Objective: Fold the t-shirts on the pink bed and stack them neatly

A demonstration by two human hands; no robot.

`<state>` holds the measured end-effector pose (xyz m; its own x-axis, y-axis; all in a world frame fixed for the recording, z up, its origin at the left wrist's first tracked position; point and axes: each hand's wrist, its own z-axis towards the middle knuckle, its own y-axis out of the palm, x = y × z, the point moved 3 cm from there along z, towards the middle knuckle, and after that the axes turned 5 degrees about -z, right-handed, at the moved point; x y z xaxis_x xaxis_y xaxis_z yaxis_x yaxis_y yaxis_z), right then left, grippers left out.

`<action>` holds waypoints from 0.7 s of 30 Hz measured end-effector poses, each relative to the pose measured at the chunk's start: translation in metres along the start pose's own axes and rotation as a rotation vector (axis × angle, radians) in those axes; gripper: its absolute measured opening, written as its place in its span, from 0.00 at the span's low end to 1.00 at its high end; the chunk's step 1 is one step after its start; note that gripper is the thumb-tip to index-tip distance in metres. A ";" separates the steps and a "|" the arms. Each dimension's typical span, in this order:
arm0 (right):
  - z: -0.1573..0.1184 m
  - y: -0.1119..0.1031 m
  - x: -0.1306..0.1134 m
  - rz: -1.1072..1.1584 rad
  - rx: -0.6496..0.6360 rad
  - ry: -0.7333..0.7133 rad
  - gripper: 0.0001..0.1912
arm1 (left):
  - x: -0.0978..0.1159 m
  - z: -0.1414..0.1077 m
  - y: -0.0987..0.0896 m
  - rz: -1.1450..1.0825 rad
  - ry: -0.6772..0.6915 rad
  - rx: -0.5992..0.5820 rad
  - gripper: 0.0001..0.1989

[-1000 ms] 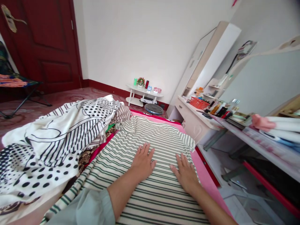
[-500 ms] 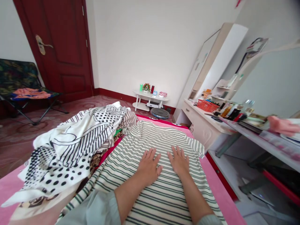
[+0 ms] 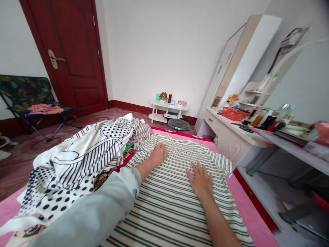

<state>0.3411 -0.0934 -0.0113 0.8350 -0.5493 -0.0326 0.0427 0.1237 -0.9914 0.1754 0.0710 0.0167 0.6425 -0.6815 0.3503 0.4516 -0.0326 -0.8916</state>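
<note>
A white short-sleeved shirt with dark green stripes [image 3: 169,202] lies spread out in front of me, its neckline end away from me. Near the neckline, on the left, my left hand [image 3: 158,155] is on the cloth with its fingers bent and drawn together, closed on the fabric. My right hand [image 3: 202,181] rests open and flat on the right half of the chest, fingers spread.
Left of the shirt is a heaped black-and-white cloth with dots and stripes [image 3: 77,164], all on a pink bed cover [image 3: 239,195]. A dressing table [image 3: 226,132] flanks the right side. Beyond stand a low white table [image 3: 164,103], a folding chair [image 3: 25,92] and a red door [image 3: 69,51].
My left hand has moved forward to the neckline, and its spread fingers have drawn in. My right hand stays flat on the chest of the shirt. The view has shifted slightly.
</note>
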 end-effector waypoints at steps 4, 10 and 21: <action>0.000 -0.001 -0.001 -0.016 0.005 0.006 0.33 | -0.020 0.039 0.008 0.032 0.060 -0.092 0.23; -0.003 -0.004 -0.004 -0.025 0.011 0.014 0.32 | -0.045 0.077 0.021 0.100 0.095 -0.290 0.26; -0.002 -0.002 -0.002 -0.032 0.002 0.007 0.32 | -0.036 0.086 0.020 0.193 -0.126 -0.183 0.27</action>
<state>0.3378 -0.0941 -0.0091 0.8291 -0.5591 -0.0015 0.0705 0.1073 -0.9917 0.2143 0.1579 0.0104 0.7827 -0.5921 0.1917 0.2013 -0.0506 -0.9782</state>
